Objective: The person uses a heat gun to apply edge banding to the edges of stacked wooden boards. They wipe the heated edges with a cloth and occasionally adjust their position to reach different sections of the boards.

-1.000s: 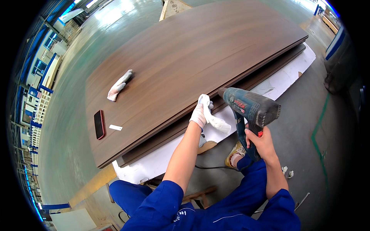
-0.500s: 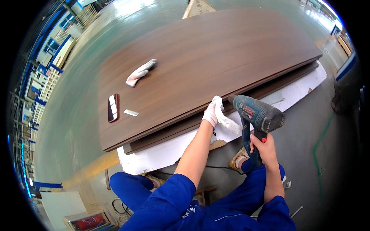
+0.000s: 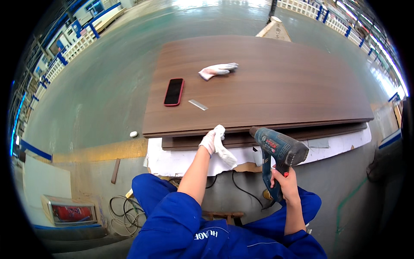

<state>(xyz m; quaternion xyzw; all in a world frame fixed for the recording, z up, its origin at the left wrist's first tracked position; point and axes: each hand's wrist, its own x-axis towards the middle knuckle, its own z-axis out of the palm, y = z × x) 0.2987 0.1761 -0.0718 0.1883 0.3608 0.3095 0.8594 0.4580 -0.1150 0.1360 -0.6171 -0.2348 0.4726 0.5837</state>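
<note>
My left hand (image 3: 208, 141), in a white glove, is closed on a folded white cloth (image 3: 226, 155) at the front edge of a dark brown wood-grain panel (image 3: 276, 86). The cloth's loose end hangs below the edge. To its right, my bare right hand (image 3: 285, 183) grips the handle of a blue heat gun (image 3: 280, 146). The gun's nozzle points left, close beside the panel edge; whether it touches cannot be told. On the panel lie a white glove (image 3: 217, 70), a phone in a red case (image 3: 174, 92) and a small silver strip (image 3: 198, 105).
Another brown panel (image 3: 181, 143) lies underneath, over a white sheet (image 3: 159, 162). A black cable (image 3: 248, 193) runs below the gun. Coiled cords (image 3: 123, 216) and a glass-fronted box (image 3: 71, 211) are on the floor at left. A low wooden stool (image 3: 224, 214) is beneath me.
My view has turned, so the panel appears more level. Both hands have shifted left along the panel's front edge, and the gap between cloth and nozzle has widened. Both grips are kept.
</note>
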